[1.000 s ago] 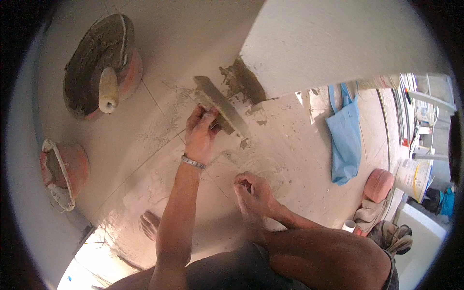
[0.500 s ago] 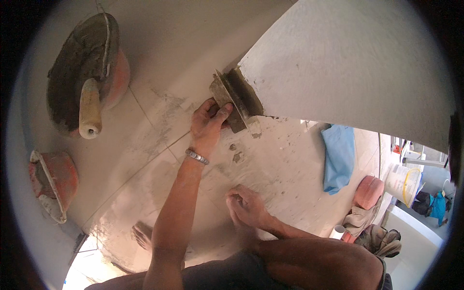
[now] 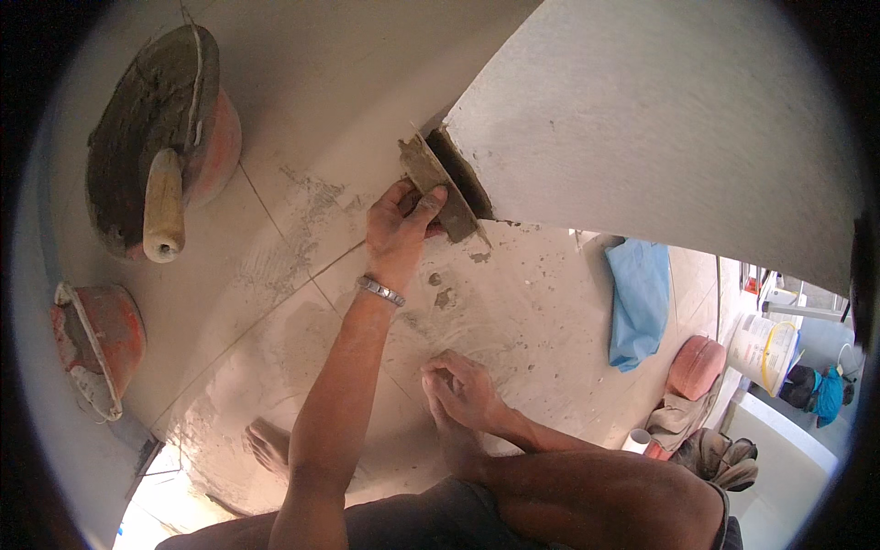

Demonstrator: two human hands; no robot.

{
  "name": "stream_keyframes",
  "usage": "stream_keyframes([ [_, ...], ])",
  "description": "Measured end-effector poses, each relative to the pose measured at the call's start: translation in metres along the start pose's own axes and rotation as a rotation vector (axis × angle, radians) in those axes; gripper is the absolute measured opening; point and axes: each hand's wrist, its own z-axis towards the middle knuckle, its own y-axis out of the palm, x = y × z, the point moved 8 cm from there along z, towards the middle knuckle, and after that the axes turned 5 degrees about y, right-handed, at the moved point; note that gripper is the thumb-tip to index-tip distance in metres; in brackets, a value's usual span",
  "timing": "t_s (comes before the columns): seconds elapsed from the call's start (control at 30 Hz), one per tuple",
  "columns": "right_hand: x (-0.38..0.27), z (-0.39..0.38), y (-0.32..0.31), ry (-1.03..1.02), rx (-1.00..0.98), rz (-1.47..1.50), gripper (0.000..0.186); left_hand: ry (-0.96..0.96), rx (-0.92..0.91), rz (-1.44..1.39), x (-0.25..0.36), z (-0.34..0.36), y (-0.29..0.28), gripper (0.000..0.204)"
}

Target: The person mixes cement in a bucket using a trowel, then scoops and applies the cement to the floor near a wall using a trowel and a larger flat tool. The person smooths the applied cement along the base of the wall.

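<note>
My left hand [image 3: 401,225], a metal bracelet on its wrist, grips a flat rectangular plate [image 3: 438,188] smeared with mortar. Its thumb presses on the plate's face and the fingers curl behind. The plate stands tilted along the end of a large pale wall-like block [image 3: 642,119], beside a dark recessed strip [image 3: 461,172] there. Crumbs of mortar [image 3: 445,298] lie on the tiles just below it. Over by my bare foot, my right hand [image 3: 463,385] hangs loosely curled, with nothing visible in it.
A large mortar-filled bucket [image 3: 220,151] with a roller-like handle [image 3: 165,206] stands at far left, a smaller red bucket [image 3: 119,335] nearer. To the right lie a blue cloth [image 3: 639,302], a reddish rounded object [image 3: 697,367], and a white pail [image 3: 763,351].
The plate in my left hand has turned to show more of its face and shifted slightly along the block's end. My right hand stays nearly still.
</note>
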Motion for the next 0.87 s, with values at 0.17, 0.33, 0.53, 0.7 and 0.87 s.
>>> stream_keyframes([
  [0.17, -0.004, 0.001, -0.001, -0.020, -0.004, -0.004, 0.016, 0.022, 0.016, -0.045, 0.012, -0.003, 0.005, 0.040],
  [0.33, -0.007, -0.002, -0.002, -0.095, 0.042, -0.001, 0.014, 0.181, -0.084, -0.290, 0.061, -0.014, 0.006, 0.034],
  [0.53, -0.003, 0.001, 0.003, -0.077, 0.046, -0.053, 0.013, 0.266, -0.151, 0.157, 0.104, 0.025, -0.045, 0.043],
  [0.7, -0.002, 0.000, 0.003, -0.049, 0.038, -0.050, 0.014, 0.263, -0.185, 0.531, 0.111, 0.069, -0.039, 0.048],
  [0.87, 0.000, 0.004, 0.005, -0.044, 0.043, -0.073, 0.014, 0.263, -0.355, 0.830, 0.110, 0.108, -0.025, 0.050],
])
